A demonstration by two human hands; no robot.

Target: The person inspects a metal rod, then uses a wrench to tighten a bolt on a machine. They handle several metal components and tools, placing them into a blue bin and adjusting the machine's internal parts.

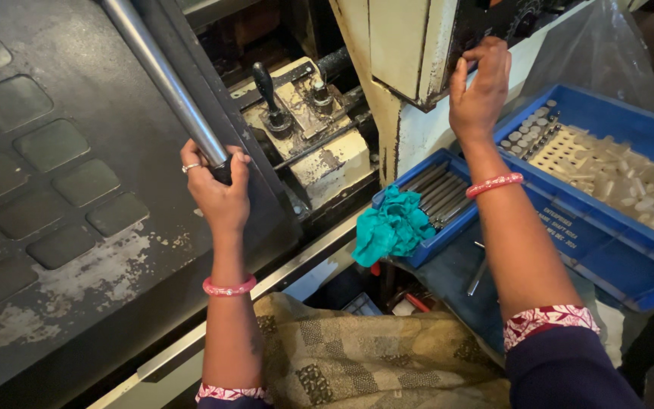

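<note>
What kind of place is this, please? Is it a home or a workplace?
Most likely a small machine workshop or factory. The left hand grips a steel handle bar on a worn, oily machine, the right hand touches its cream housing, and blue trays hold metal rods and small white parts.

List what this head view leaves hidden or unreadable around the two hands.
- Right hand: its fingertips curl behind the edge of the cream machine housing, so what they touch is hidden.
- Steel handle bar: its upper end is cut off by the top edge; the left hand covers its lower end.
- Large blue tray: the pale parts inside are too small to identify, and the right edge cuts it off.
</note>
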